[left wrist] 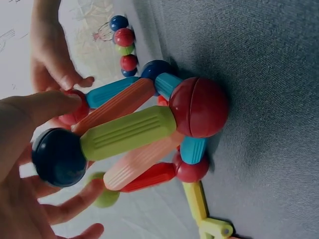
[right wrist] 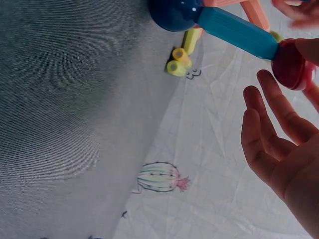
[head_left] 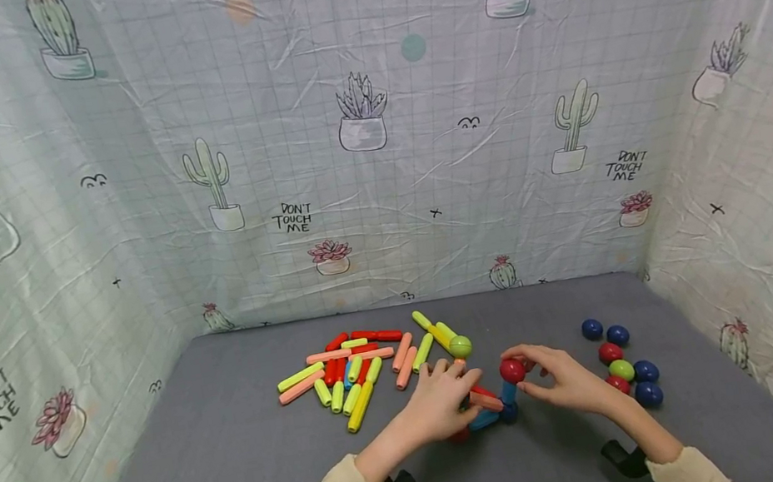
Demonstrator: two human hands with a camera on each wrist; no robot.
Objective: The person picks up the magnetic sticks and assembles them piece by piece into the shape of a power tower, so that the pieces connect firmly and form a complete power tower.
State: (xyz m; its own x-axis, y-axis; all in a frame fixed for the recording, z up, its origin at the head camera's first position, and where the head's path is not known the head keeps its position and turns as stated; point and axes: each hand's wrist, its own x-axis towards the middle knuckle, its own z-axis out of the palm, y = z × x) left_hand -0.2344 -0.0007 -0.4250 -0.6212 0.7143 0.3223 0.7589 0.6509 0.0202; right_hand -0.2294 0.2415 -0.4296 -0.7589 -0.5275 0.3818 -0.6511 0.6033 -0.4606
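A toy frame of coloured rods (left wrist: 128, 133) and balls stands on the grey table between both hands. My left hand (head_left: 441, 403) arches over its left side, thumb and fingers around a dark blue ball (left wrist: 59, 157) topping a lime rod. Its fingertips reach toward a salmon rod (left wrist: 142, 159) behind. My right hand (head_left: 564, 380) pinches a red ball (head_left: 513, 371) between thumb and index finger, other fingers extended. That ball tops a blue rod (right wrist: 239, 32) rising from a dark blue ball (right wrist: 174, 12) at the base. At the back a green ball (head_left: 460, 346) sits high.
Loose yellow, salmon and red rods (head_left: 360, 408) lie in a pile at left, with more yellow rods (head_left: 423, 351) behind the frame. Several loose balls (head_left: 621, 371) are grouped at the right. A cactus-print sheet (head_left: 397, 214) hangs around the table's back and sides.
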